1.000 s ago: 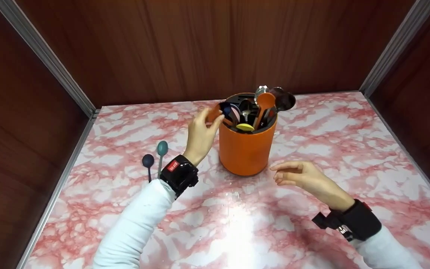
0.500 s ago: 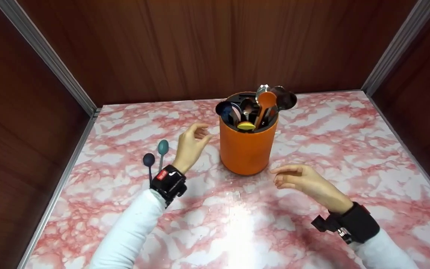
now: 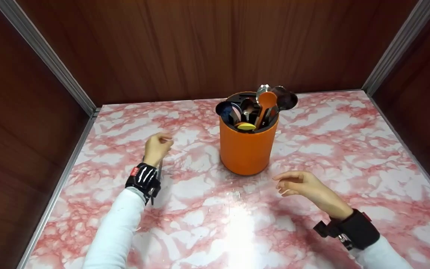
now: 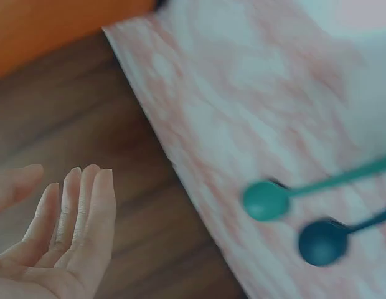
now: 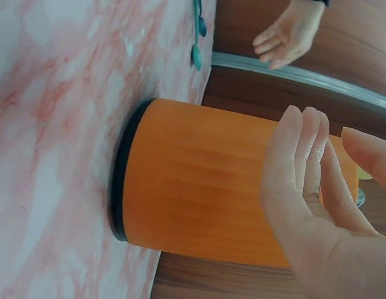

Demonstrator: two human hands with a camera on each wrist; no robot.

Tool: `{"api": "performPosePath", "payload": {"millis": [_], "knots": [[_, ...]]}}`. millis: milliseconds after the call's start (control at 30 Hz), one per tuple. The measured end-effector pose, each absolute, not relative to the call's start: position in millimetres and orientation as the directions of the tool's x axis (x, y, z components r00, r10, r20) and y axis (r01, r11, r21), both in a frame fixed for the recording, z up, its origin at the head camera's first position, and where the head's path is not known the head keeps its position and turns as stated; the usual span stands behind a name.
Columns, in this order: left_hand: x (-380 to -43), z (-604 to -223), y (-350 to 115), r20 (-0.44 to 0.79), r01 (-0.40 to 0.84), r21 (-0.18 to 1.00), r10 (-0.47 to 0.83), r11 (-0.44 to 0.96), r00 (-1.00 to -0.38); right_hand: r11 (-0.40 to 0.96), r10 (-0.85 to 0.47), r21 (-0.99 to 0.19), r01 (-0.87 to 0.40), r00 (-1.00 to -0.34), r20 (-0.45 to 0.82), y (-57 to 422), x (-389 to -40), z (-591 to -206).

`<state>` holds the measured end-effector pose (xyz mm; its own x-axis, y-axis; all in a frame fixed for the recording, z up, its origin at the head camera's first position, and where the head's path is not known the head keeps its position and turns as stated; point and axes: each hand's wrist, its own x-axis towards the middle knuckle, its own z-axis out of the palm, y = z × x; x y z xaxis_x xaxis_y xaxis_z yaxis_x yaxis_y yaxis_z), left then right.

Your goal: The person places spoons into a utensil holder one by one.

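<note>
My left hand [image 3: 156, 148] is in the air above two spoons on the table's left side, fingers relaxed and holding nothing. In the head view it hides the spoons' bowls. The left wrist view shows a teal spoon [image 4: 266, 200] beside a dark blue spoon [image 4: 322, 242], both apart from the hand. An orange cylindrical utensil holder [image 3: 248, 153] stands upright at the middle back. It holds several utensils, among them an orange spoon [image 3: 266, 100], a yellow-headed one [image 3: 246, 126] and a dark blue one [image 3: 224, 109]. To the holder's front right, my right hand [image 3: 306, 186] hovers loosely bent, with nothing in it.
The red-and-white marbled table [image 3: 200, 224] is bounded by a brown wood-grain panel [image 3: 185, 48] at the back and others at both sides. Grey metal strips [image 3: 47, 56] run along the corners.
My left hand has moved away from the utensil holder, leftward to over the two spoons. The orange thing at its fingertips a second ago is no longer there. My right hand has barely shifted.
</note>
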<state>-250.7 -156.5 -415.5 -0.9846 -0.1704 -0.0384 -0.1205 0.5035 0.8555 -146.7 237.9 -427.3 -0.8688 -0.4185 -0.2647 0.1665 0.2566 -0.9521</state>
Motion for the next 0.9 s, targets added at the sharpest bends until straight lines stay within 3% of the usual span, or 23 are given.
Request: {"api": "performPosePath", "payload": {"millis": [267, 400, 633, 900], "knots": [[-257, -440, -190, -0.082, -0.213, 0.824, -0.262, 0.524, -0.962, 0.270, -0.407, -0.947, 0.175, -0.871, -0.277, 243, -145, -436], [-255, -450, -201, -0.068, -0.243, 0.758, -0.297, 0.605, -0.952, 0.273, -0.408, -0.945, 0.181, -0.867, -0.284, 245, -143, -438], [-252, -465, -212, -0.002, -0.207, 0.662, -0.275, 0.720, -0.961, 0.257, -0.407, -0.947, 0.194, -0.867, -0.289, 249, -141, -441], [-251, -486, -222, -0.020, -0.229, 0.550, -0.261, 0.803, -0.965, 0.231, -0.424, -0.958, 0.169, -0.869, -0.255, 251, -138, -448]]}}
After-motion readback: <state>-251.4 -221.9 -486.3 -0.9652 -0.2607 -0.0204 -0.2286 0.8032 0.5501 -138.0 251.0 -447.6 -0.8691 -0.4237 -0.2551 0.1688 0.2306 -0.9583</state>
